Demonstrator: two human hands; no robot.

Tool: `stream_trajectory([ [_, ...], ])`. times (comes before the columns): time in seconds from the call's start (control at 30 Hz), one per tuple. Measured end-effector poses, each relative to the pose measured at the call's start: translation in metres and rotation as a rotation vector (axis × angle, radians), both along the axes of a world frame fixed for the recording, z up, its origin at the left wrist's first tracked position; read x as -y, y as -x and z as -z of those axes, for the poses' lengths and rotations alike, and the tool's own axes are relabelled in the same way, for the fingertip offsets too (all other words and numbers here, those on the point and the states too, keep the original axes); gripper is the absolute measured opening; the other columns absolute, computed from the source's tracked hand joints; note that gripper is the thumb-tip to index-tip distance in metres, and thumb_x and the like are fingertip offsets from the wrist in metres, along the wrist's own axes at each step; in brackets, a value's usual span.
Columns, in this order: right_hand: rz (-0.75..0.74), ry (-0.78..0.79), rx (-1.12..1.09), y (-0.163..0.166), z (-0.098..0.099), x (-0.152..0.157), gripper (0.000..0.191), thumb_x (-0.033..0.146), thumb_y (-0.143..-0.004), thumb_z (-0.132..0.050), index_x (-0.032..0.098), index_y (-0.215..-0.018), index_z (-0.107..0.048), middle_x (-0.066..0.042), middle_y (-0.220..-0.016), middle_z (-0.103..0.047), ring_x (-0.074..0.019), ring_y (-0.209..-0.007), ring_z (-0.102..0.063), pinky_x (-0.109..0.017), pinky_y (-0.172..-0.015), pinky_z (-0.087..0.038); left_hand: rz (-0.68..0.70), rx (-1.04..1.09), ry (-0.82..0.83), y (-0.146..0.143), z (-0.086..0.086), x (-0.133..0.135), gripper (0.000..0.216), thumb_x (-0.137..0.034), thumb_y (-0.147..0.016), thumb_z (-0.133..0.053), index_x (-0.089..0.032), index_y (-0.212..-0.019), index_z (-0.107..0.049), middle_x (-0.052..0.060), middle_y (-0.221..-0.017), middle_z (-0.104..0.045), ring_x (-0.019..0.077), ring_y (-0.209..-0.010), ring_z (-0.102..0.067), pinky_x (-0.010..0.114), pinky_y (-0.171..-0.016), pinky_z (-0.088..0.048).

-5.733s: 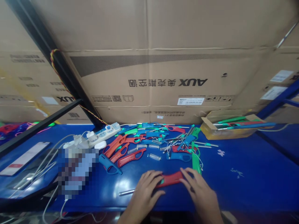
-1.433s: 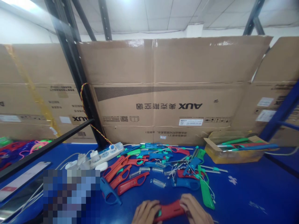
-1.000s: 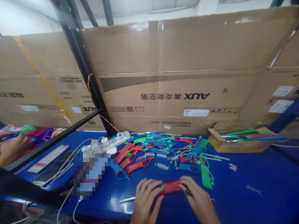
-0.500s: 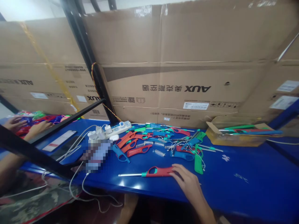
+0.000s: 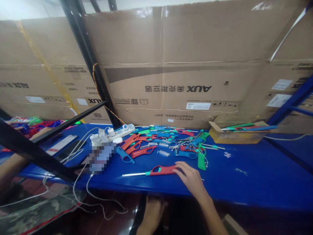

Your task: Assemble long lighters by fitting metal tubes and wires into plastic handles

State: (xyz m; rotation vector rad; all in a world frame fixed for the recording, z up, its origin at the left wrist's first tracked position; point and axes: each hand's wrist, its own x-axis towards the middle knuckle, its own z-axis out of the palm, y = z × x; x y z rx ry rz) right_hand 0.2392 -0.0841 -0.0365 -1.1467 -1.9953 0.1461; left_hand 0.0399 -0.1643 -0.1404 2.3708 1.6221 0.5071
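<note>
A red lighter with a green trigger and a metal rod lies flat on the blue table, near its front edge, rod pointing left. My right hand lies palm down on the rear end of its red handle, fingers curled over it. My left hand hangs below the table's front edge in shadow, touching nothing that I can see; its fingers are blurred.
Behind the lighter lies a heap of red, blue and green lighter shells with rods and wires. A white power strip and cables sit left of it. A small carton of lighters stands back right. Another person's arm shows far left.
My left hand has let go of the red lighter and dropped below the table edge. The lighter now lies flat with its rod showing. My right hand stays on the handle.
</note>
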Motion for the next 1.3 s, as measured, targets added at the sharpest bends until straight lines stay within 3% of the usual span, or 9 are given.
stream_trajectory([
  [0.1, 0.058, -0.035, -0.067, -0.001, -0.002, 0.000, 0.024, 0.039, -0.100, -0.053, 0.023, -0.098, -0.070, -0.006, -0.106, -0.074, -0.0194, -0.093, -0.074, -0.027, -0.080, -0.058, 0.304, 0.093, 0.070, -0.016, -0.021, 0.029, 0.019, -0.045, -0.085, -0.075, -0.029, -0.076, -0.073, -0.006, -0.072, -0.069, 0.0153, -0.066, -0.067, 0.026, -0.069, -0.056],
  [0.2, 0.140, -0.065, -0.128, -0.002, -0.004, 0.000, 0.022, 0.037, -0.099, -0.054, 0.021, -0.100, -0.069, -0.007, -0.101, -0.073, -0.0202, -0.092, -0.072, -0.029, -0.079, -0.058, 0.472, 0.184, 0.086, -0.012, -0.062, 0.024, 0.026, -0.053, -0.093, -0.063, -0.030, -0.087, -0.074, -0.004, -0.081, -0.072, 0.0144, -0.074, -0.068, 0.024, -0.074, -0.055],
  [0.27, 0.186, -0.082, -0.152, -0.002, -0.004, -0.001, 0.021, 0.034, -0.099, -0.053, 0.021, -0.104, -0.069, -0.008, -0.103, -0.072, -0.0205, -0.095, -0.071, -0.030, -0.081, -0.058, 0.386, 0.333, 0.051, -0.006, -0.093, -0.001, 0.030, -0.035, -0.106, -0.045, -0.023, -0.097, -0.071, 0.001, -0.091, -0.072, 0.0147, -0.085, -0.068, 0.027, -0.084, -0.054],
  [0.37, 0.227, -0.109, -0.166, -0.002, -0.002, -0.002, 0.025, 0.027, -0.101, -0.048, 0.020, -0.117, -0.066, -0.010, -0.112, -0.069, -0.0213, -0.104, -0.068, -0.034, -0.089, -0.056, 0.216, 0.411, -0.204, -0.002, -0.122, -0.046, 0.021, -0.029, -0.100, -0.057, -0.022, -0.119, -0.064, 0.009, -0.118, -0.067, 0.0243, -0.113, -0.060, 0.043, -0.101, -0.047],
  [0.5, 0.217, -0.144, -0.156, -0.003, 0.000, -0.003, 0.032, 0.022, -0.102, -0.044, 0.021, -0.127, -0.062, -0.010, -0.117, -0.069, -0.0213, -0.110, -0.065, -0.037, -0.095, -0.054, 0.244, 0.202, -0.255, -0.010, -0.118, -0.075, 0.039, -0.031, -0.095, -0.066, -0.024, -0.132, -0.055, 0.008, -0.134, -0.058, 0.0285, -0.126, -0.050, 0.047, -0.103, -0.044],
  [0.73, 0.267, -0.155, -0.178, -0.006, -0.005, 0.001, 0.031, 0.025, -0.102, -0.047, 0.023, -0.130, -0.060, -0.009, -0.116, -0.070, -0.0230, -0.108, -0.064, -0.043, -0.096, -0.052, 0.209, 0.114, -0.270, -0.018, -0.100, -0.070, 0.027, -0.019, -0.103, -0.049, -0.023, -0.129, -0.057, 0.007, -0.125, -0.063, 0.0228, -0.110, -0.059, 0.040, -0.094, -0.047],
  [1.07, 0.372, -0.106, -0.370, -0.005, 0.008, 0.013, 0.031, 0.029, -0.102, -0.047, 0.023, -0.133, -0.049, -0.008, -0.112, -0.075, -0.0174, -0.086, -0.074, -0.031, -0.078, -0.061, 0.180, 0.116, -0.227, -0.002, -0.104, -0.093, 0.025, -0.018, -0.100, -0.055, -0.024, -0.123, -0.062, 0.006, -0.119, -0.066, 0.0228, -0.105, -0.062, 0.038, -0.086, -0.051],
  [1.2, 0.222, -0.102, -0.343, -0.001, -0.003, -0.011, 0.041, 0.025, -0.101, -0.048, 0.023, -0.142, -0.041, -0.008, -0.113, -0.075, -0.0155, -0.073, -0.075, -0.028, -0.068, -0.063, 0.234, 0.041, -0.229, 0.010, -0.105, -0.109, 0.026, -0.018, -0.100, -0.056, -0.024, -0.125, -0.060, 0.007, -0.120, -0.066, 0.0234, -0.105, -0.063, 0.037, -0.084, -0.052],
  [1.3, 0.041, -0.214, -0.177, 0.001, -0.027, -0.057, 0.037, 0.022, -0.100, -0.049, 0.024, -0.137, -0.050, -0.007, -0.112, -0.076, -0.0184, -0.083, -0.077, -0.031, -0.078, -0.063, 0.316, -0.098, -0.238, 0.010, -0.111, -0.123, 0.028, -0.019, -0.097, -0.062, -0.019, -0.124, -0.058, 0.009, -0.118, -0.065, 0.0268, -0.105, -0.062, 0.039, -0.083, -0.053],
])
